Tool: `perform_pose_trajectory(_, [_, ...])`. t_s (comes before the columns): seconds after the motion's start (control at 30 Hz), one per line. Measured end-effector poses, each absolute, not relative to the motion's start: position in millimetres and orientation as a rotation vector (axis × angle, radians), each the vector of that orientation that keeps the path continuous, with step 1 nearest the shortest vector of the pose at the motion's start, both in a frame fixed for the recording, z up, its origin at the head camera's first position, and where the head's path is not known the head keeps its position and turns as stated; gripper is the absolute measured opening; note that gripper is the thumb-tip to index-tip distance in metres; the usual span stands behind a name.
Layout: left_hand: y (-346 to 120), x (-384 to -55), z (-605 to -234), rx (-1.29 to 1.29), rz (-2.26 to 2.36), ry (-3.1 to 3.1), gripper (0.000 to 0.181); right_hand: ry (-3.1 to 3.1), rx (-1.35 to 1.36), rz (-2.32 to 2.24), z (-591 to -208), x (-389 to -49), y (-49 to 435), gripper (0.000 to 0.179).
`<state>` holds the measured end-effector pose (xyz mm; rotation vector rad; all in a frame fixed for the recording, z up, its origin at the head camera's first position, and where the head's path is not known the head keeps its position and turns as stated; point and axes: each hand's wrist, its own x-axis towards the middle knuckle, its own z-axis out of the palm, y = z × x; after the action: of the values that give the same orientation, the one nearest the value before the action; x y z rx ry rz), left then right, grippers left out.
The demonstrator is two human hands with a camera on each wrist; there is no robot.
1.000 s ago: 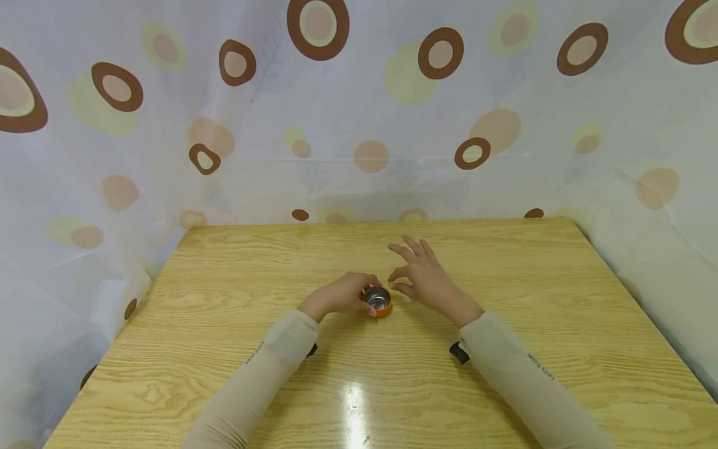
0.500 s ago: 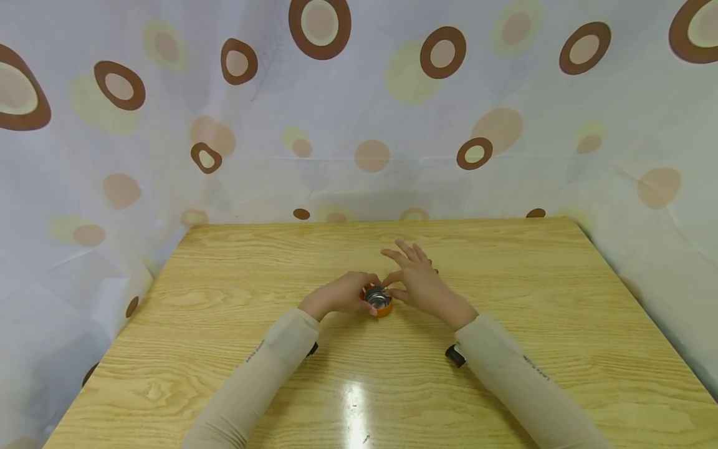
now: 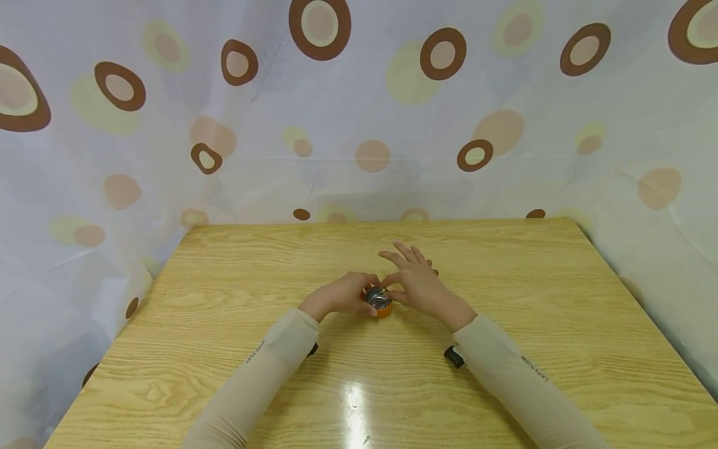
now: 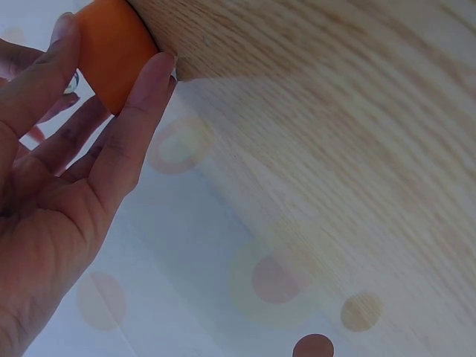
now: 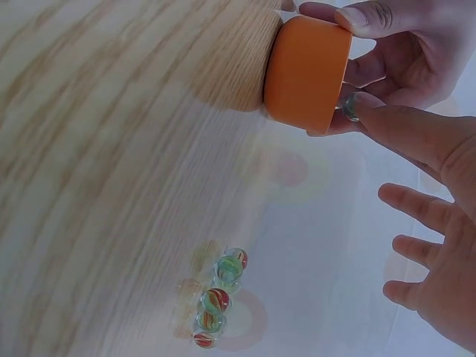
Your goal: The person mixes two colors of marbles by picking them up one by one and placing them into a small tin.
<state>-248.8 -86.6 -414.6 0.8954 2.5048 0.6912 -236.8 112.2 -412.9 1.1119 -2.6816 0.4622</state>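
A small orange cup [image 3: 384, 312] with a shiny metal inside stands mouth up on the wooden table. My left hand [image 3: 343, 293] grips it from the left, thumb and fingers curled round its wall [image 4: 115, 52]. Over the right side of its rim, my right hand [image 3: 422, 290] pinches a glass marble [image 5: 352, 107] between thumb and forefinger. Its other fingers are spread apart. In the right wrist view the marble sits right at the mouth of the cup [image 5: 306, 73].
Several glass marbles [image 5: 216, 301] with coloured swirls lie in a row on the table, mostly hidden behind my right hand in the head view. The wooden table [image 3: 252, 262] meets a patterned cloth [image 3: 336, 187] at its back and sides.
My right hand has moved left, bringing its pinched fingers from beside the cup to over its rim. My left hand has kept its grip on the cup in the same spot.
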Motion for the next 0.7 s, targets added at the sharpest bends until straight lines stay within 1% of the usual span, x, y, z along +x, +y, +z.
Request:
perform_pose_trajectory(0.37, [-86.9,-249.1,-414.9,0.901,0.687,2.509,0.046,-2.678,1.111,0.483,-410.7,-235.0,111.0,0.017])
perform_pose_trajectory(0.7, [-87.0,-249.5,-415.9,0.880,0.696,2.511,0.049,-2.676,1.089,0.498,-406.8,-237.2,113.8,0.014])
